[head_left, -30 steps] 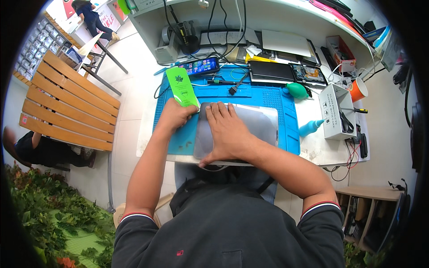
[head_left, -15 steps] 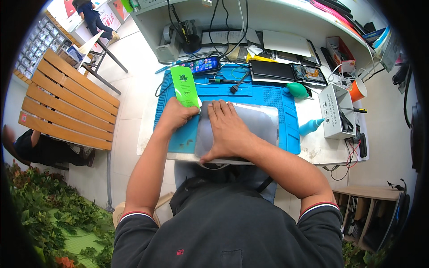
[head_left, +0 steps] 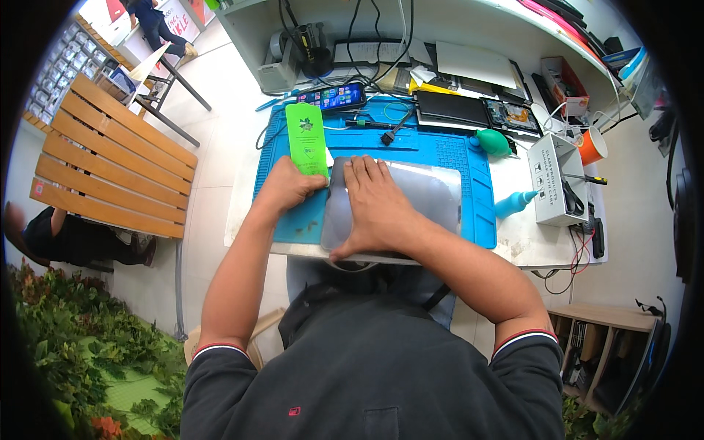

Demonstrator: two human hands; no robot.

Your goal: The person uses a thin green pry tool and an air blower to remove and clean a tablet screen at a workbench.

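Note:
A flat grey tablet-like slab [head_left: 429, 202] with a clear, shiny edge lies on the blue work mat [head_left: 480, 213], near the table's front edge. My right hand [head_left: 378, 209] rests flat on its left part, fingers stretched forward and thumb out at the near corner. Beside the slab's far left corner, my left hand [head_left: 288, 189] pinches the lower end of a bright green phone-shaped card [head_left: 306, 136]. A dark leaf-like mark shows on the card, and its bottom corner is hidden under my thumb. A small white piece sits between the card and the slab.
Behind the card lies a lit phone [head_left: 331, 97]. A cable connector [head_left: 389, 137] crosses the mat. To the right stand a green air blower [head_left: 493, 143], a blue squeeze bottle [head_left: 515, 204], a white box [head_left: 546, 176] and an orange cup [head_left: 591, 147]. A wooden slatted table [head_left: 117, 165] stands left.
The green card has turned slightly more upright, its top shifting a little right. My right hand stays flat on the slab; the whole view has shifted slightly.

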